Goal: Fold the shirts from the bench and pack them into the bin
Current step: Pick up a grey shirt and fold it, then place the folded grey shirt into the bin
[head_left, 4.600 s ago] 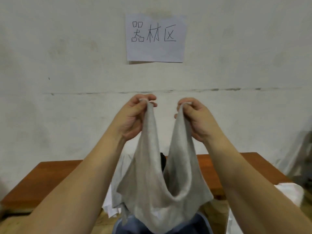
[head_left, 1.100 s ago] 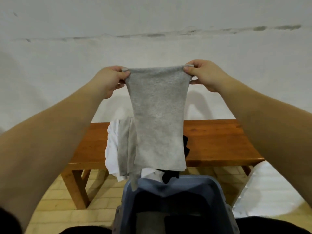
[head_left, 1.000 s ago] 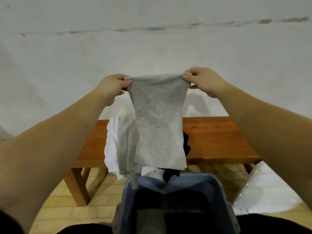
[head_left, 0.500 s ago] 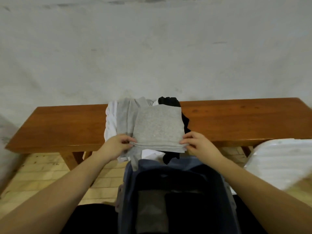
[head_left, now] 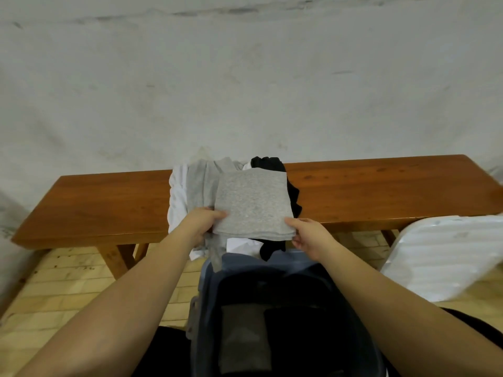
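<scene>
A folded grey shirt (head_left: 251, 204) lies flat on top of the pile of shirts (head_left: 190, 191) on the wooden bench (head_left: 381, 191). My left hand (head_left: 202, 223) pinches its near left corner and my right hand (head_left: 307, 236) pinches its near right corner. The pile holds white, grey and black garments, and some hang over the bench's front edge. The blue-grey bin (head_left: 206, 308) stands right below my arms in front of the bench. Inside it I see folded dark and grey cloth (head_left: 245, 341).
A white ribbed object (head_left: 446, 251) sits at the right beside the bench. A bare pale wall (head_left: 245, 91) rises behind the bench. Yellow brick floor (head_left: 62, 289) shows at the left under the bench legs.
The grey shirt hung stretched between my raised hands a second ago. It now lies folded on the pile, and both hands have dropped to its near corners. The view tilted down.
</scene>
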The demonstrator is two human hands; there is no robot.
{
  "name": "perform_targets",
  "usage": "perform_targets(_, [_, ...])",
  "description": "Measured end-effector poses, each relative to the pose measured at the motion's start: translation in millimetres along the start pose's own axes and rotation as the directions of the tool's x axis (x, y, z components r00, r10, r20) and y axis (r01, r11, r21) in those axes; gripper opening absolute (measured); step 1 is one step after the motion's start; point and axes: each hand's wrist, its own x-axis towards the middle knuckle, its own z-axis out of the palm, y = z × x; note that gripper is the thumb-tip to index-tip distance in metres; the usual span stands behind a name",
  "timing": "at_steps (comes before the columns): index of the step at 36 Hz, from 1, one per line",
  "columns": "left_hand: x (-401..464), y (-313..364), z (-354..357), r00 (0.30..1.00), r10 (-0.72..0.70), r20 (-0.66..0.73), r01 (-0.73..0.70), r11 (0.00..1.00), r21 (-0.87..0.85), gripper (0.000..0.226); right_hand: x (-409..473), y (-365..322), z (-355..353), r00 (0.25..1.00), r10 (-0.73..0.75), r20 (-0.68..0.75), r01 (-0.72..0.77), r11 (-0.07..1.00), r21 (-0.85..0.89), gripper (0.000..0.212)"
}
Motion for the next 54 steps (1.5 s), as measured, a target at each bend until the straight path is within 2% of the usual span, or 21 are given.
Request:
perform_targets(4, [-2.7,8.3,-5.0,0.995,-0.099,0.028,0.1,0.995,-0.013,0.028,-8.6,-12.9,-2.5,0.978,0.162,0.133,-0.175,0.98,0.092,0.022])
perform_targets(7, [-6.6,14.5,-7.9,0.996,-0.077,0.05,0.084,0.987,-0.138,0.041,-13.9,-23.6,-7.9,0.972,0.18,0.153,-0.195,0.977,0.083,0.025])
perform_targets(11, [-23.6,23.0,-7.0,0.988,0.011,0.157,0.037,0.954,-0.298,0.031,-28.6,-36.5,-13.1,0.975,0.11,0.194,-0.142,0.977,0.157,0.037])
perform_targets(14, [-40.3,27.2,-4.0,0.982,0.059,0.178,0.024,0.902,-0.432,0.021,-43.8,-45.7,-19.1,0.97,0.029,0.243,-0.093,0.962,0.257,0.032])
perform_targets(17, [-61.0,28.9,1.6,0.982,0.07,0.175,0.026,0.871,-0.491,0.008,-63.7,-50.1,-29.1,0.956,-0.028,0.292,-0.048,0.968,0.248,0.028])
perform_targets(20, [-80.9,24.0,7.9,0.976,0.057,0.212,0.063,0.851,-0.521,0.009,-81.2,-49.4,-43.7,0.961,-0.047,0.271,-0.016,0.974,0.225,0.021])
perform_targets(26, [-107.9,-6.5,33.1,0.964,-0.021,0.266,0.154,0.858,-0.49,0.014,-97.7,-27.8,-75.4,0.978,-0.029,0.205,-0.001,0.989,0.146,0.019])
perform_targets(32, [-105.8,-43.7,56.7,0.951,-0.114,0.287,0.238,0.864,-0.445,0.013,-94.6,5.2,-105.7,0.99,0.053,0.132,-0.066,0.993,0.094,0.014])
perform_targets(39, [-71.3,-98.0,86.0,0.895,-0.336,0.292,0.416,0.865,-0.281,0.015,-64.3,58.8,-126.5,0.974,0.226,0.009,-0.225,0.973,-0.058,0.005])
perform_targets(46, [-21.7,-166.1,112.9,0.812,-0.526,0.254,0.571,0.805,-0.16,0.012,-14.7,118.1,-141.4,0.897,0.442,-0.024,-0.432,0.863,-0.262,0.02])
perform_targets(48, [-4.4,-183.7,123.6,0.782,-0.582,0.224,0.617,0.774,-0.144,0.011,5.2,134.1,-144.2,0.89,0.451,-0.074,-0.451,0.841,-0.299,0.021])
perform_targets(52, [23.2,-202.8,140.3,0.766,-0.613,0.191,0.639,0.758,-0.131,0.008,34.9,150.5,-144.3,0.906,0.384,-0.181,-0.424,0.82,-0.384,0.013])
perform_targets(54, [37.4,-208.6,148.0,0.771,-0.61,0.186,0.634,0.763,-0.124,0.006,48.6,155.7,-147.2,0.916,0.345,-0.202,-0.4,0.815,-0.419,0.02])
